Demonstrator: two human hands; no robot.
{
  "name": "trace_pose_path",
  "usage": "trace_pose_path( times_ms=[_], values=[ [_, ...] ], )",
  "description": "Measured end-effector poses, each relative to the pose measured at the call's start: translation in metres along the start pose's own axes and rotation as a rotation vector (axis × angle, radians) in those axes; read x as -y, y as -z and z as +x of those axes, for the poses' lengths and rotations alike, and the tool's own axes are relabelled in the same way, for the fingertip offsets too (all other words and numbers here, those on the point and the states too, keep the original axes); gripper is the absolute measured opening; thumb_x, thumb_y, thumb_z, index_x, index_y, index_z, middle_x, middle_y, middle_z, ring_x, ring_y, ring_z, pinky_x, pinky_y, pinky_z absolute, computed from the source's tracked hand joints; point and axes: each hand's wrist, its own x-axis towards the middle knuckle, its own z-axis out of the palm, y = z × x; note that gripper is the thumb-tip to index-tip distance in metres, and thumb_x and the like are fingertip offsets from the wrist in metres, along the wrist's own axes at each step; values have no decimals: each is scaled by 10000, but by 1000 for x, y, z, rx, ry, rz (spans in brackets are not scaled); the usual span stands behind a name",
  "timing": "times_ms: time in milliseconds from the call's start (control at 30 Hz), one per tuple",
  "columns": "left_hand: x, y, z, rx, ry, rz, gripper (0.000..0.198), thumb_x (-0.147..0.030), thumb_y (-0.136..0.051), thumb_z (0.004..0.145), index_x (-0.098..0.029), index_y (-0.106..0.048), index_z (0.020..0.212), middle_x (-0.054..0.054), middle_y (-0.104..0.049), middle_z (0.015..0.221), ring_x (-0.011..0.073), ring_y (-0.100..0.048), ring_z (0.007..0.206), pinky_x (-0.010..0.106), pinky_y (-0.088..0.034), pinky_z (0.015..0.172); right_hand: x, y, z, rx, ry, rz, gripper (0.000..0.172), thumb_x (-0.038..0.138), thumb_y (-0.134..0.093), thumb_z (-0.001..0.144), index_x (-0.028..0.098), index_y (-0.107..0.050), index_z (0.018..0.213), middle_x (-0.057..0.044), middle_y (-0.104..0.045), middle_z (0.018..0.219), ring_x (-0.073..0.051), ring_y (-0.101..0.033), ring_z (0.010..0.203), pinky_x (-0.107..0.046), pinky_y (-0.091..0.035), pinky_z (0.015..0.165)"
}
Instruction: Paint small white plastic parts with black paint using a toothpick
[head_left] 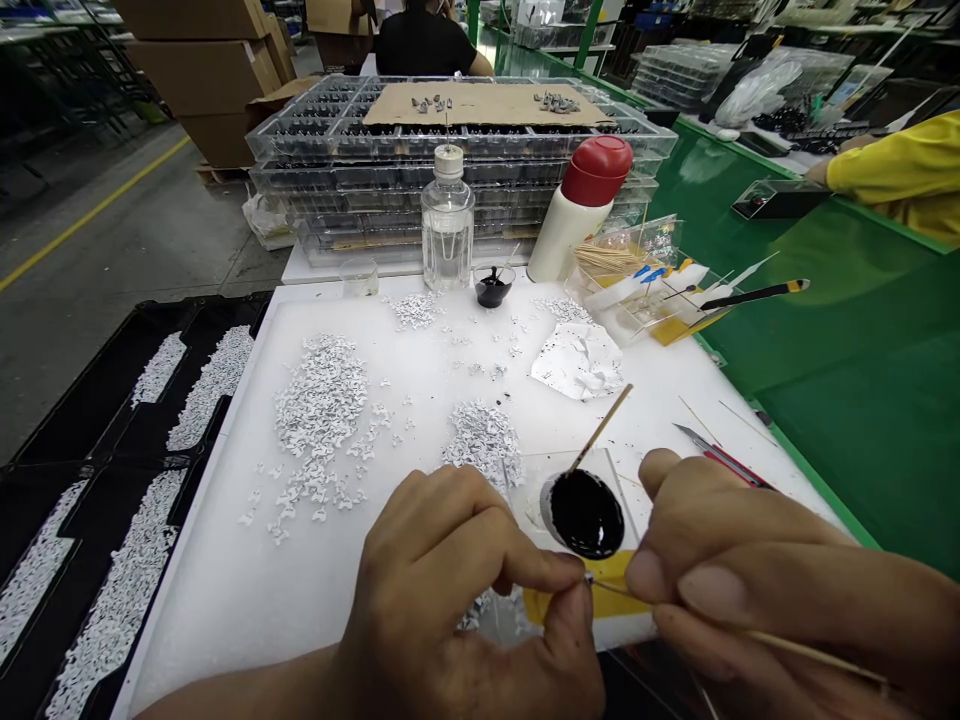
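My left hand [457, 590] is closed in a pinch at the near edge of the white board [225, 590], thumb and forefinger pressed on something too small to name. My right hand [757, 590] grips a thin wooden stick [810, 652] whose tip meets the left fingertips over a yellow strip [622, 585]. Just beyond the fingers sits a small cap of black paint [586, 515] with a second stick [600, 430] leaning in it. Heaps of tiny white parts [322, 400] lie across the board, one heap [484, 440] right behind my left hand.
A clear bottle [448, 220], a small black paint dish [493, 286], a red-capped white bottle [577, 205] and stacked clear trays [337, 170] stand at the back. Black trays of white parts [112, 560] sit left. A red-handled tool [720, 458] lies right. A yellow-sleeved person [900, 175] works beyond the green bench.
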Motion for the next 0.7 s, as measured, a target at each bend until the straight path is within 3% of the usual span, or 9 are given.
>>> trace_pose_path(
  times_ms=[133, 300, 467, 700],
  values=[
    [0, -1, 0, -6, 8, -2, 239, -15, -781, 910, -245, -725, 943, -86, -666, 755, 102, -669, 606, 275, -530, 580, -1, 3, 0, 21, 27, -50, 243, 139, -887, 1170, 223, -794, 1378, -36, -919, 1116, -151, -764, 695, -344, -808, 840],
    [2, -3, 1, -4, -5, 4, 241, -14, -787, 901, -242, -724, 942, -79, -671, 760, 108, -682, 614, 278, -534, 574, -3, 4, 7, 43, 19, 51, 410, 17, -909, 1092, 216, -786, 1428, -23, -939, 1178, -148, -781, 757, -320, -807, 909],
    [2, -4, 1, -16, 1, 2, 247, -21, -784, 904, -250, -695, 939, -91, -661, 760, 99, -668, 608, 277, -527, 579, -4, 5, 0, 41, 9, 60, 353, 34, -874, 1134, 211, -803, 1432, -59, -919, 1180, -169, -777, 792, -342, -801, 874],
    [0, -1, 1, -4, -8, 5, 259, -6, -781, 907, -250, -704, 948, -81, -679, 753, 112, -683, 601, 284, -542, 570, -3, 4, 4, 44, 4, 88, 362, 11, -886, 1113, 198, -802, 1411, -36, -921, 1188, -153, -818, 855, -288, -794, 912]
  ],
)
